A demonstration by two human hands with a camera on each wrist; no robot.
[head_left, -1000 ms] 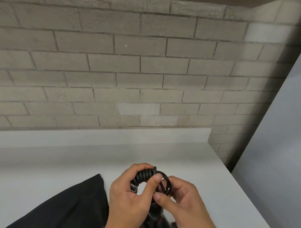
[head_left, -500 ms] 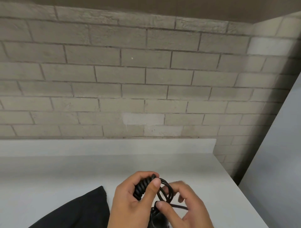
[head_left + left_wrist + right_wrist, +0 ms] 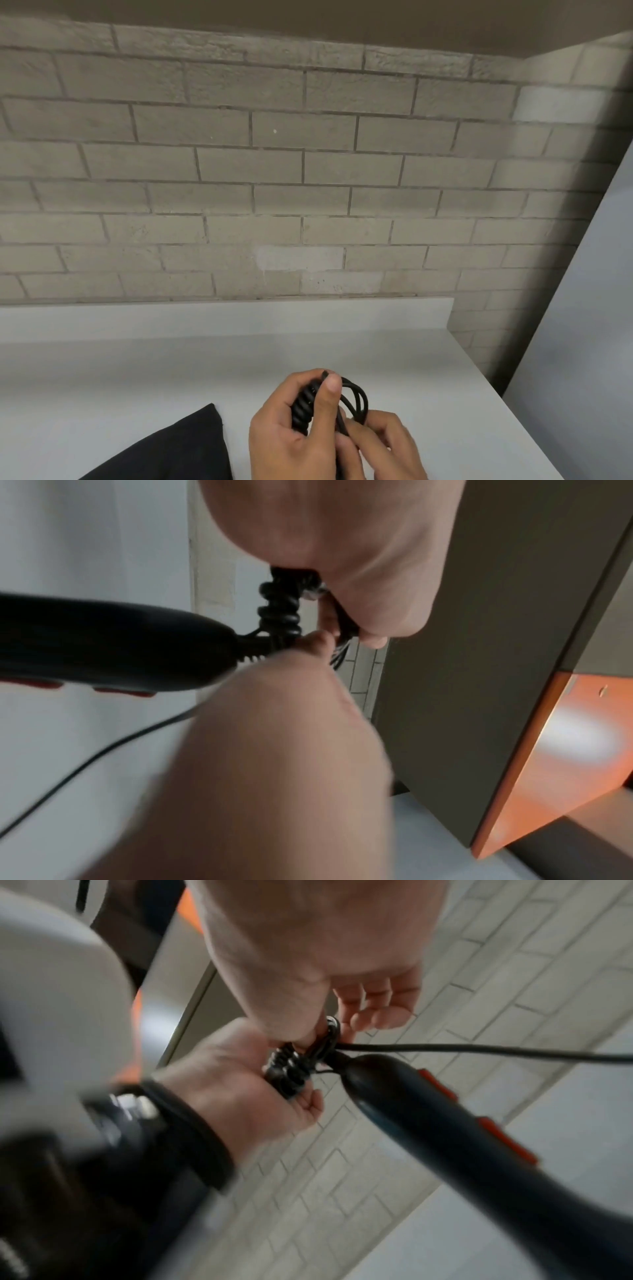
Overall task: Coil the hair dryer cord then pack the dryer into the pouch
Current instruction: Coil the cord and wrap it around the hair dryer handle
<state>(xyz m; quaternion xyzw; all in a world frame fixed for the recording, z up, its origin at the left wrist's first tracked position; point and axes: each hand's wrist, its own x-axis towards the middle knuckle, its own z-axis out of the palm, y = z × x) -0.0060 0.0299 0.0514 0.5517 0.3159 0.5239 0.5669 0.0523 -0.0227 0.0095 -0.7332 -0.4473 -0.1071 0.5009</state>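
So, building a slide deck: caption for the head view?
Both hands, left hand and right hand, wind the hair dryer cord beside the black pouch.

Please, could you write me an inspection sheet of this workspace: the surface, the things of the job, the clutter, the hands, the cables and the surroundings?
Surface: white table, bare where visible.
Job's things: black hair dryer with red buttons, hanging below the hands; black pouch lies flat on the table, left of the hands.
Clutter: nothing seen.
Hands: left hand grips the coiled cord, thumb over it; right hand pinches the loops beside it.
Cables: several loops are gathered; a loose stretch trails away, so coiling is not yet done.
Surroundings: grey brick wall behind; pale panel on the right.
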